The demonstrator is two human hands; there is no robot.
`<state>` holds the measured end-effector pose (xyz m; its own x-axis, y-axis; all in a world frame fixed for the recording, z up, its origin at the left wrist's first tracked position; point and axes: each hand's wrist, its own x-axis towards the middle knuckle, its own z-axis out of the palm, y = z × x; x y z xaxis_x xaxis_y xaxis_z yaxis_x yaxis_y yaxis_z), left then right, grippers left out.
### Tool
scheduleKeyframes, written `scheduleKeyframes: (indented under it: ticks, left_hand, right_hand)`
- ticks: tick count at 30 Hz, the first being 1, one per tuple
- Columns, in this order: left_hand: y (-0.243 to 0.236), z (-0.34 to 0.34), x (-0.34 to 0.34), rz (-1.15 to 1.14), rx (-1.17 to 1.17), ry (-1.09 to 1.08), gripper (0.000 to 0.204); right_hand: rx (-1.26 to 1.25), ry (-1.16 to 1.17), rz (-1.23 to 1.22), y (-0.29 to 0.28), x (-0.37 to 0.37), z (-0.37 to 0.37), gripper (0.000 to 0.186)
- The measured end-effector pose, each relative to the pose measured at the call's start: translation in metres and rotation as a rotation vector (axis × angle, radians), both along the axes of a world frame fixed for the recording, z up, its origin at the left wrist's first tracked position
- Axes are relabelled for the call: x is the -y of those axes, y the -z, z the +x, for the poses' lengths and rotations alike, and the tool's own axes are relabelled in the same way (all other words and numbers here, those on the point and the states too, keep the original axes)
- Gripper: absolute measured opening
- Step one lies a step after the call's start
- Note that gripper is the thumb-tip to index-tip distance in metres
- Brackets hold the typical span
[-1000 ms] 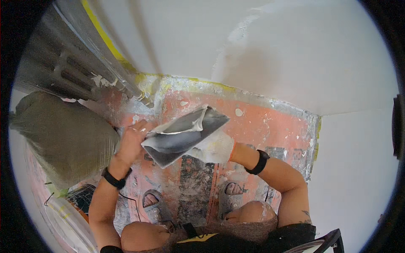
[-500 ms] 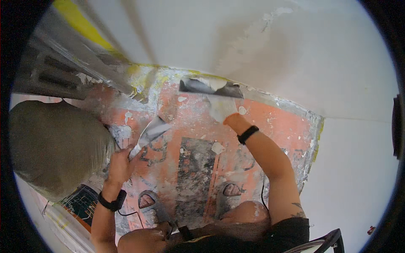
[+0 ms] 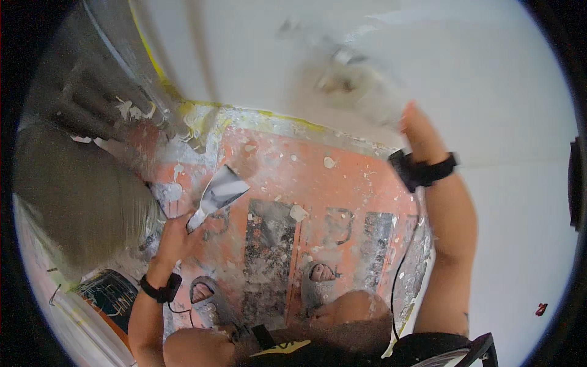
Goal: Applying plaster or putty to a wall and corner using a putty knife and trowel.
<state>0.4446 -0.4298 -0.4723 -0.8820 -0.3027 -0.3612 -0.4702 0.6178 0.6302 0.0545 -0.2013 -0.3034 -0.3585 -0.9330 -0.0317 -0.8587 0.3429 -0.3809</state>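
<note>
My left hand (image 3: pixel 176 237) is closed round the handle of a putty knife (image 3: pixel 224 188). Its flared metal blade points up and away over the floor, touching nothing that I can see. At the far right, my right hand (image 3: pixel 373 98), in a pale glove, is raised to the white wall (image 3: pixel 513 98). Motion smears it and the wide plastering trowel (image 3: pixel 349 56) in its grip. The trowel's blade seems to lie along the wall; its exact contact is too blurred to tell. Both wrists wear black bands.
Orange-red sheeting (image 3: pixel 275 153), spattered with white plaster, covers the floor around my sandalled feet. A large grey-brown covered bulk (image 3: pixel 73 202) stands at the left. Behind it are grey pipes (image 3: pixel 110 67) in the corner. A dark plaster-streaked container (image 3: pixel 113 300) sits lower left.
My right hand and the trowel have risen from the foot of the wall, up and to the right across its face. The left hand and putty knife have hardly moved.
</note>
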Motion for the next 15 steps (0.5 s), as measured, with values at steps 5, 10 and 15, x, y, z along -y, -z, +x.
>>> scheduleKeyframes:
  ticks: [5,10,15]
  left_hand:
    - [-0.010,0.002,0.003,0.057,-0.034,0.008,0.054]
    - [-0.009,0.007,0.010,0.131,-0.054,-0.019,0.048]
    - [-0.007,0.014,0.011,0.267,-0.010,-0.106,0.046]
  right_hand:
    - [-0.005,0.276,-0.055,-0.147,0.004,0.057,0.018]
    - [-0.200,0.108,-0.289,-0.076,-0.018,0.063,0.020]
    - [0.067,0.258,0.152,0.131,0.007,0.089,0.026]
